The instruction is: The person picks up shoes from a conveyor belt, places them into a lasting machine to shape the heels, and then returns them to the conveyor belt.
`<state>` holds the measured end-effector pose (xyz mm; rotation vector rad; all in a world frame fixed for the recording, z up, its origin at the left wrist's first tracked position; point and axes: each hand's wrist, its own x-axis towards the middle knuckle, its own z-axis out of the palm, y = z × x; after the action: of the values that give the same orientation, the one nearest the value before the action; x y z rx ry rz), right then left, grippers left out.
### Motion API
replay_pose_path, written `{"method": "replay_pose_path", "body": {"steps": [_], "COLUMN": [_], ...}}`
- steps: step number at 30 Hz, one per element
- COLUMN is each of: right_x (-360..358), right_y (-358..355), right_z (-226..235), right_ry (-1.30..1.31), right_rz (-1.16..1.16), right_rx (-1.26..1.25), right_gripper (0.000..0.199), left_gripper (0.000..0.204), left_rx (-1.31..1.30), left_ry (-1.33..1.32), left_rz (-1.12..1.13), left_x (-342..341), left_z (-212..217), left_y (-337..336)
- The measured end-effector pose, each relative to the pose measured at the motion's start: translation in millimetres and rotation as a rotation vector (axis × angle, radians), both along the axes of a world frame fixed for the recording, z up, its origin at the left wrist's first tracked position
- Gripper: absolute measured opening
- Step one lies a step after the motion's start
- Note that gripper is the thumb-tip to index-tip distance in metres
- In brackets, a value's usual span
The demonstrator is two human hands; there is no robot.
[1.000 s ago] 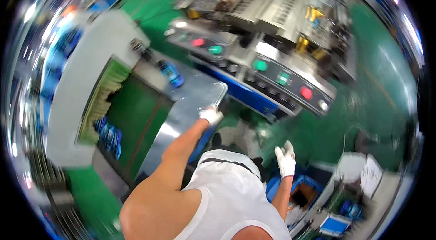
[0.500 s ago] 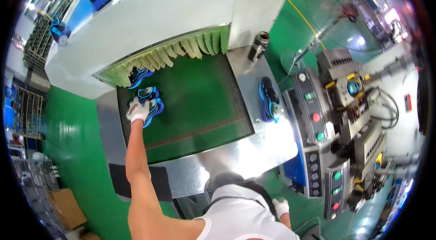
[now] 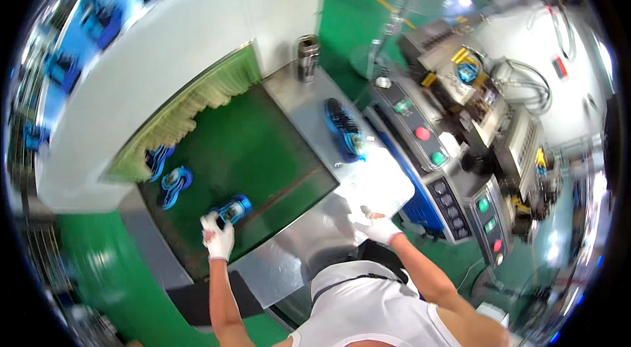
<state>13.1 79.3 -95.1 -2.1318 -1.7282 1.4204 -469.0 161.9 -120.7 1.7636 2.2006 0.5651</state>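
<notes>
In the head view, the left hand [image 3: 218,239], in a white glove, has its fingers closed on the near end of a blue shoe [image 3: 238,207], over the green belt [image 3: 246,143]. Beyond that grip and to its left lie a second shoe [image 3: 175,186] and, by the curtain [image 3: 190,110], a third shoe [image 3: 158,161]. The gloved right hand [image 3: 373,224] is at the metal table [image 3: 289,258], right of the grip; it is blurred, so I cannot tell whether it holds anything. Farther off stand a dark shoe [image 3: 344,130] and a flask [image 3: 307,59].
</notes>
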Motion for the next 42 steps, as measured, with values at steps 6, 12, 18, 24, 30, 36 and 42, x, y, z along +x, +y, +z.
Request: {"method": "replay_pose_path", "body": {"steps": [6, 12, 18, 24, 30, 36, 42], "right_x": [-55.3, 88.2, 232.7, 277.6, 307.8, 315.9, 328.4], "right_y": [35.8, 4.1, -93.0, -139.9, -189.1, -192.1, -141.0], "right_z": [57.4, 116.1, 148.5, 172.2, 165.4, 175.1, 176.1], "right_ry": [0.07, 0.262, 0.667, 1.698, 1.478, 1.375, 1.225], "right_rz": [0.34, -0.112, -0.627, -1.152, -1.393, -1.505, -1.484], "right_rx": [0.596, 0.343, 0.173, 0.509, 0.682, 0.685, 0.647], "right_gripper": [0.039, 0.061, 0.053, 0.079, 0.082, 0.078, 0.062], "left_gripper": [0.035, 0.036, 0.045, 0.056, 0.076, 0.077, 0.072], "left_rx": [-0.188, 0.004, 0.508, 0.338, 0.178, 0.198, 0.255], "left_ry": [-0.229, -0.274, -0.34, -0.195, -0.034, 0.156, -0.132], "left_rz": [-0.971, -1.446, -1.426, -1.293, -1.087, -0.967, -0.986], "left_x": [197.2, 378.2, 559.7, 756.4, 913.4, 948.3, 895.6], "left_z": [105.9, 192.7, 277.7, 259.6, 181.5, 127.6, 224.7], "left_y": [6.9, 53.9, 128.9, 240.3, 290.4, 305.5, 313.2]}}
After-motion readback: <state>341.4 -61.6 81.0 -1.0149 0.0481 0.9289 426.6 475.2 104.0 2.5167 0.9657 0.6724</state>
